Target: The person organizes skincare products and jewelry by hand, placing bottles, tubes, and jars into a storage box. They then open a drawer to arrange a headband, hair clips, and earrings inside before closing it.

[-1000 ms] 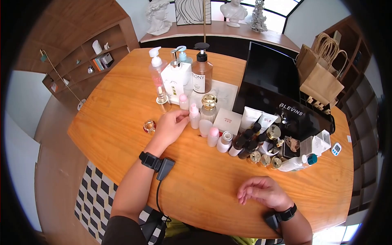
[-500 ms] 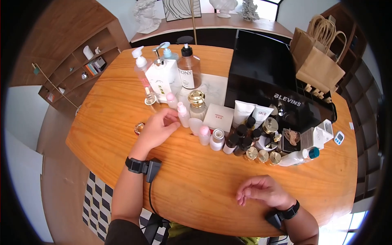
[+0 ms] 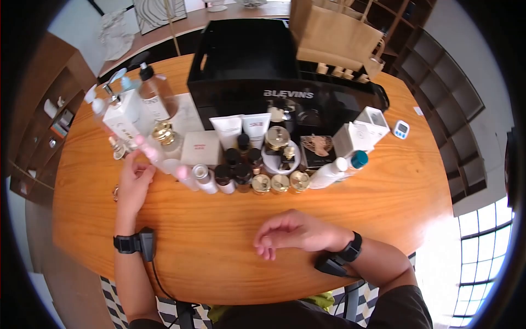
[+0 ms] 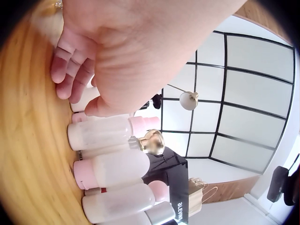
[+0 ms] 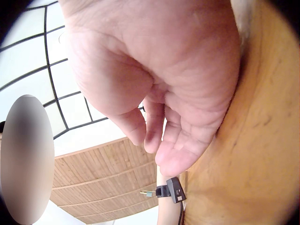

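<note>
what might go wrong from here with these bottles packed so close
The left hand is close beside a pink-topped spray bottle, so a nudge might tip it into its neighbours. The black-capped bottles crowd beside gold-lidded jars; one knock could disturb several.

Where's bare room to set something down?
The table is bare between the left hand and right hand, in front of the gold-lidded jars, and right of the teal-capped bottle, nearer than the timer. It's crowded from the pump bottles to the white boxes.
</note>
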`<state>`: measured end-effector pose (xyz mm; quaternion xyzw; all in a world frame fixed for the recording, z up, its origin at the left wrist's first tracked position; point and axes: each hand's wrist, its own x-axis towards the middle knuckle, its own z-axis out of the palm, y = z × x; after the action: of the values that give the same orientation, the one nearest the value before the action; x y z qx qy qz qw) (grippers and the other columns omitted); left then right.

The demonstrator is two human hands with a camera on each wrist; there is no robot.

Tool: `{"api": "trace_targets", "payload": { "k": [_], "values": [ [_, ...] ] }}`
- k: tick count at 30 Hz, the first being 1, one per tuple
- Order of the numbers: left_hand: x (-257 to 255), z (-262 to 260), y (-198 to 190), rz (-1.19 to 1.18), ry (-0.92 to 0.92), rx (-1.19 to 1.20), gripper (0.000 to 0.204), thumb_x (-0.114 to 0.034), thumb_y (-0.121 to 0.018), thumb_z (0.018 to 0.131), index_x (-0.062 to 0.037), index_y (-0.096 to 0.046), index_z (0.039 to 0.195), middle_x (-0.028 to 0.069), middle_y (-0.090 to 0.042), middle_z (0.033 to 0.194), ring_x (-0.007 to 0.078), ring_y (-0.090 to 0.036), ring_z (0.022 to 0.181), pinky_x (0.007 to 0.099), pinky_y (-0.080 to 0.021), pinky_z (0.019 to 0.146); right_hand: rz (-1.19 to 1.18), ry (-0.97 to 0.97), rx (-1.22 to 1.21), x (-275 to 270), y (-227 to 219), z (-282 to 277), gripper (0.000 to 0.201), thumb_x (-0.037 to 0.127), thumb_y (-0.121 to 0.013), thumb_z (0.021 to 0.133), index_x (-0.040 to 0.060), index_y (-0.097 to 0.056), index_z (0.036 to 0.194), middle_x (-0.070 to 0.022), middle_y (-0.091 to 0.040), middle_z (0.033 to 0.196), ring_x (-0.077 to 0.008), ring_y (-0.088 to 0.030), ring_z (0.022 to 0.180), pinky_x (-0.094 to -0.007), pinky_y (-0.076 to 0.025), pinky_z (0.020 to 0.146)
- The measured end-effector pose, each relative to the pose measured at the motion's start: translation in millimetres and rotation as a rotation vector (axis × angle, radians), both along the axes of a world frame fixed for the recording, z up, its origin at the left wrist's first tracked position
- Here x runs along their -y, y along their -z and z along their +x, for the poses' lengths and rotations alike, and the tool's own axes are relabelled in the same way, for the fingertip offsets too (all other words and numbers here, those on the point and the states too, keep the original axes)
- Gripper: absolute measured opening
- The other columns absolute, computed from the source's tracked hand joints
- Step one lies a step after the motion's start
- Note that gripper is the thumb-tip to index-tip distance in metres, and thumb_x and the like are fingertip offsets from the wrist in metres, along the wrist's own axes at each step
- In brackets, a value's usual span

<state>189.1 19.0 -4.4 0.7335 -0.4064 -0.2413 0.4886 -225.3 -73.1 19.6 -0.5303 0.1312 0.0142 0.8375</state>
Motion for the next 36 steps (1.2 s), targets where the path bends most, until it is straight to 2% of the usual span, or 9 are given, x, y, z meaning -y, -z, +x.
{"api": "trace_targets", "payload": {
  "k": [9,11,19,23,25,27,28,31,36],
  "values": [
    [-0.2,9.9,12.7,-0.020,0.048,0.031,0.057,-0.009,-0.066,0.101,-0.0018,-0.045,0.154,0.0044,-0.065,0.098,0.0098,-0.059,0.080,0.0246,-0.048,0.067,0.044,0.001,0.029,-1.5,7.6,-0.3,0.026,0.019,-0.061,0.111,-0.0035,-0.068,0.123,-0.0072,-0.072,0.109,-0.0145,-0.070,0.098,-0.0290,-0.057,0.087],
    [0.3,10.6,14.5,0.000,-0.017,0.094,0.058,-0.011,-0.067,0.101,-0.0030,-0.044,0.154,0.0046,-0.066,0.098,0.0092,-0.058,0.079,0.0241,-0.047,0.066,0.035,0.017,0.024,-1.1,6.6,-0.6,0.027,0.019,-0.061,0.111,-0.0034,-0.068,0.123,-0.0071,-0.072,0.109,-0.0144,-0.070,0.098,-0.0289,-0.057,0.087],
    [1.3,1.9,4.9,0.004,-0.044,0.062,0.057,-0.016,-0.069,0.102,-0.0037,-0.044,0.151,0.0039,-0.066,0.099,0.0077,-0.056,0.076,0.0224,-0.044,0.061,0.044,0.005,0.060,-1.2,9.7,-0.1,0.026,0.018,-0.061,0.111,-0.0031,-0.068,0.124,-0.0069,-0.072,0.109,-0.0141,-0.070,0.099,-0.0292,-0.058,0.085],
    [-3.9,15.0,15.3,-0.002,-0.001,0.026,0.034,-0.017,-0.069,0.102,-0.0078,-0.050,0.129,0.0008,-0.063,0.096,0.0075,-0.056,0.075,0.0223,-0.045,0.060,0.010,0.020,0.041,-2.9,6.1,-1.6,0.026,0.020,-0.062,0.111,-0.0026,-0.068,0.124,-0.0080,-0.073,0.108,-0.0147,-0.071,0.097,-0.0297,-0.058,0.085],
    [-4.0,20.3,20.1,-0.091,0.123,0.051,0.022,-0.012,-0.070,0.101,-0.0085,-0.053,0.114,-0.0028,-0.057,0.091,0.0089,-0.056,0.077,0.0251,-0.048,0.067,-0.009,0.032,-0.001,-3.5,5.8,-1.1,0.027,0.020,-0.061,0.111,-0.0023,-0.068,0.124,-0.0090,-0.074,0.108,-0.0155,-0.072,0.097,-0.0301,-0.059,0.086],
    [-5.1,7.9,7.2,-0.054,0.117,0.122,0.017,-0.011,-0.075,0.099,-0.0071,-0.059,0.102,-0.0016,-0.061,0.091,0.0085,-0.058,0.081,0.0264,-0.050,0.072,0.002,0.027,-0.018,-2.4,2.6,-4.2,0.025,0.017,-0.060,0.111,-0.0029,-0.068,0.124,-0.0101,-0.074,0.110,-0.0171,-0.072,0.099,-0.0313,-0.059,0.088],
    [-4.5,5.8,8.0,-0.099,0.147,0.128,0.017,-0.010,-0.077,0.098,-0.0066,-0.061,0.104,-0.0016,-0.063,0.090,0.0085,-0.059,0.083,0.0266,-0.051,0.072,0.017,0.034,-0.022,-2.5,2.4,-4.8,0.023,0.014,-0.059,0.111,-0.0034,-0.068,0.124,-0.0104,-0.074,0.111,-0.0178,-0.072,0.099,-0.0320,-0.059,0.088],
    [-3.5,1.3,2.3,0.013,0.142,0.121,0.024,-0.012,-0.080,0.095,-0.0028,-0.063,0.108,0.0044,-0.071,0.094,0.0117,-0.065,0.083,0.0286,-0.054,0.074,0.004,0.036,-0.039,-2.0,-1.9,-2.9,0.022,0.011,-0.059,0.111,-0.0042,-0.068,0.124,-0.0105,-0.074,0.111,-0.0189,-0.072,0.100,-0.0337,-0.059,0.089],
    [-4.5,-8.7,-9.9,0.022,0.119,0.174,0.025,-0.015,-0.083,0.091,-0.0004,-0.067,0.102,0.0062,-0.071,0.089,0.0143,-0.066,0.080,0.0308,-0.055,0.073,0.015,0.059,-0.038,-2.4,-2.3,-2.4,0.019,0.006,-0.059,0.109,-0.0049,-0.069,0.121,-0.0133,-0.074,0.111,-0.0212,-0.072,0.099,-0.0354,-0.059,0.089]
  ]
}}
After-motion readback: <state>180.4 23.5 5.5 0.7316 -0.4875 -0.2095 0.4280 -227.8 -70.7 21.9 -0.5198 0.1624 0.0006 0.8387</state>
